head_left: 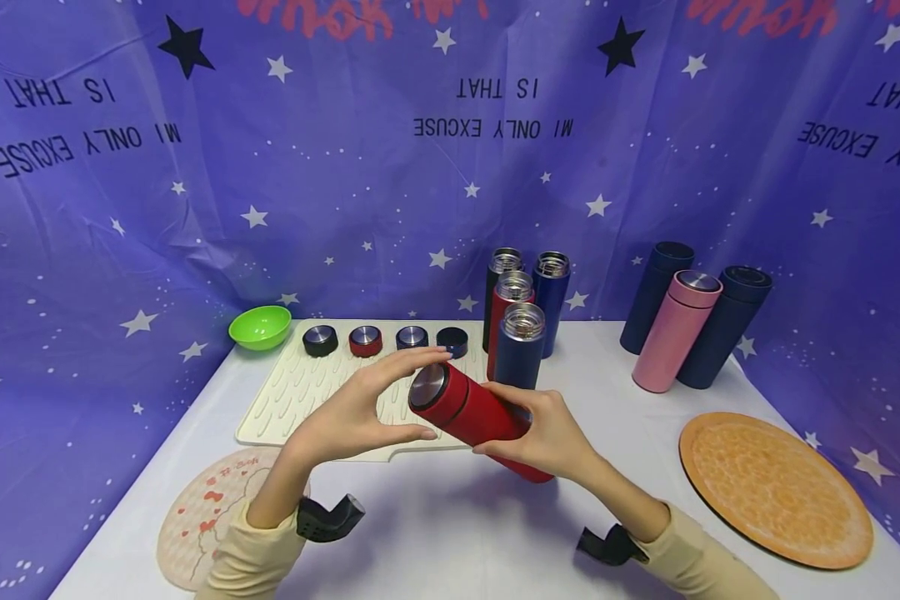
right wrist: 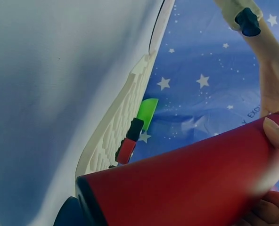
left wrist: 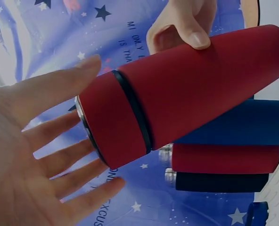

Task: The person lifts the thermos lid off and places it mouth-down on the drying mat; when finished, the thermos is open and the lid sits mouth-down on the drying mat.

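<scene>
A red thermos (head_left: pixel 483 417) with its steel-topped lid (head_left: pixel 429 387) on is held in the air, tilted with the lid end up and to the left. My right hand (head_left: pixel 551 429) grips its body, thumb on the near side. Around the lid end, my left hand (head_left: pixel 345 408) is spread with thumb and fingers apart; in the left wrist view its fingers (left wrist: pixel 78 176) look straight and whether they touch the lid is unclear. Just behind the thermos stand several lidless bottles, among them a blue bottle (head_left: pixel 520 350) and a red bottle (head_left: pixel 501 312).
Several loose lids, including a black lid (head_left: pixel 320 340) and a red lid (head_left: pixel 365 341), line the back of a cream draining mat (head_left: pixel 285 408). A green bowl (head_left: pixel 261 327) is back left. At right are a pink thermos (head_left: pixel 677 333), two dark ones and a round orange mat (head_left: pixel 776 492).
</scene>
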The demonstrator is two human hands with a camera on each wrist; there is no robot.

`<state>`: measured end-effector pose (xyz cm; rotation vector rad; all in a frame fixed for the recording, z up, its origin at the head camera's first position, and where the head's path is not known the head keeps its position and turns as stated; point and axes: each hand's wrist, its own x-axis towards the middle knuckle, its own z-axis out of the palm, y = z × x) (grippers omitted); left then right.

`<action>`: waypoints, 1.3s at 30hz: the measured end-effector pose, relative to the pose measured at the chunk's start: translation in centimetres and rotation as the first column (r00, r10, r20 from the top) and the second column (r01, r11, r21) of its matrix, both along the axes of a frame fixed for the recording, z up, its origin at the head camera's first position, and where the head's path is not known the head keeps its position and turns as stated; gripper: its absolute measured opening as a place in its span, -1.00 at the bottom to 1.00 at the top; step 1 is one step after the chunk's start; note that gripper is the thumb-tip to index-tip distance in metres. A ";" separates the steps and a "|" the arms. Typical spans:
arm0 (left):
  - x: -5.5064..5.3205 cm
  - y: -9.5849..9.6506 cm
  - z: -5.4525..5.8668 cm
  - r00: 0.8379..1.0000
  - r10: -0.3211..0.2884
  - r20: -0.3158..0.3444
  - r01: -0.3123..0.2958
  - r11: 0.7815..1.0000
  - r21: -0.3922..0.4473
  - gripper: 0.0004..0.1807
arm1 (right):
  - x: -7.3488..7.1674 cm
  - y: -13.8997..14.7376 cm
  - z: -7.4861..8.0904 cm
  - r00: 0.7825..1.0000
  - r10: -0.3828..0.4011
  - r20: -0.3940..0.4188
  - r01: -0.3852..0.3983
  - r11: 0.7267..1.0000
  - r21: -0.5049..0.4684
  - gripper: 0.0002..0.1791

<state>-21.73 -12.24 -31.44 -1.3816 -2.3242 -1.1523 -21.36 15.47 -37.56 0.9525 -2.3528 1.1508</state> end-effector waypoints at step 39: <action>0.4 0.7 -0.7 0.999 0.014 -0.044 -0.009 0.993 0.116 -0.33 | 2.0 -1.0 -0.7 0.975 -0.054 -0.217 0.062 0.997 0.034 -0.20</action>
